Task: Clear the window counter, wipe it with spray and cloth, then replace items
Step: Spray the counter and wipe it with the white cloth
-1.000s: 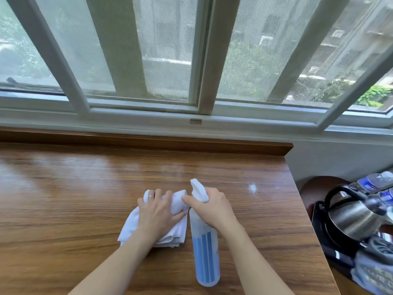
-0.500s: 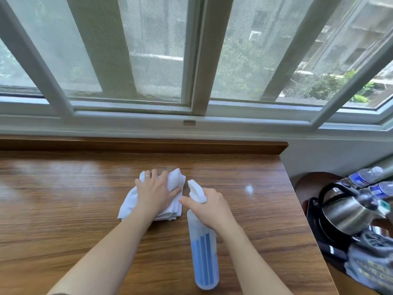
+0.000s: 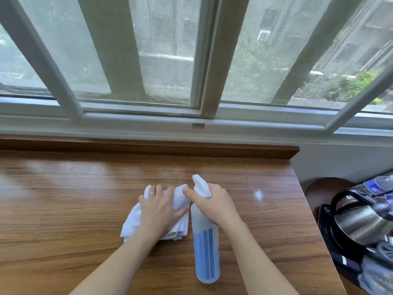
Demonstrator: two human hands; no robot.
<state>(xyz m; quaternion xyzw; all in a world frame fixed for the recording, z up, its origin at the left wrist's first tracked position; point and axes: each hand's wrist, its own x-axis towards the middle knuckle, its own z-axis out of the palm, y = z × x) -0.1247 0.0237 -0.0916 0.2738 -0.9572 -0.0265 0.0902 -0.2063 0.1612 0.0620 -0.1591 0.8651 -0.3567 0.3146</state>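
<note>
Worktop (image 3: pixel 63 209): wood grain, glossy, set under a window (image 3: pixel 197 60) with a white frame and mesh screens; a raised wooden lip runs along its far edge. A small wet spot (image 3: pixel 258 194) shines right of the hands.

Cloth (image 3: pixel 131 222): white, folded, lying on the worktop near its middle.

Left hand (image 3: pixel 159 209): laid flat on the cloth, fingers spread and pressing down, a ring (image 3: pixel 151 193) on one finger. Grip: open palm, nothing clasped.

Bottle (image 3: pixel 206 252): translucent spray bottle with blue liquid and a white trigger head, just right of the cloth, nozzle towards the window. Whether its base touches the worktop cannot be told.

Right hand (image 3: pixel 212 204): grip closed round the bottle's neck, index finger extended across the trigger side.

Kettle (image 3: pixel 361 222): steel with a black handle, blurred, off the worktop's right end, lower down. Water bottles (image 3: pixel 376 185) lie beside it.
</note>
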